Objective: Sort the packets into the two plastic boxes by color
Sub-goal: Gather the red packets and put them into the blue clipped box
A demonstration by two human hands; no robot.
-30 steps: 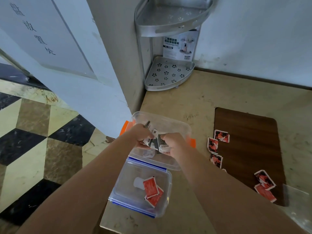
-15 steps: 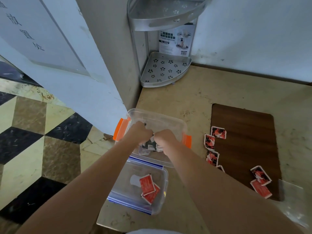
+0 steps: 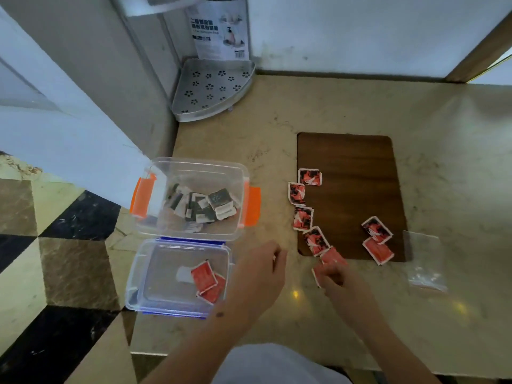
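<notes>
A clear box with orange clips (image 3: pixel 194 167) holds several black packets (image 3: pixel 206 205). In front of it a clear box with blue clips (image 3: pixel 155 289) holds two red packets (image 3: pixel 203 278). Several red packets (image 3: pixel 303 218) lie along the left and lower edge of a dark wooden board (image 3: pixel 352 176). My right hand (image 3: pixel 336 278) is closed on a red packet (image 3: pixel 315 275) just below the board's near left corner. My left hand (image 3: pixel 261 268) hovers beside the blue-clip box, fingers loosely curled, holding nothing visible.
A metal corner shelf (image 3: pixel 212 88) stands at the back against the wall with a printed card behind it. An empty clear plastic bag (image 3: pixel 424 259) lies right of the board. The counter's left edge drops to a tiled floor (image 3: pixel 55 245).
Both hands have left the orange-clip box, where the black packets now lie loose. They moved right and toward me; the right hand has closed on a red packet.
</notes>
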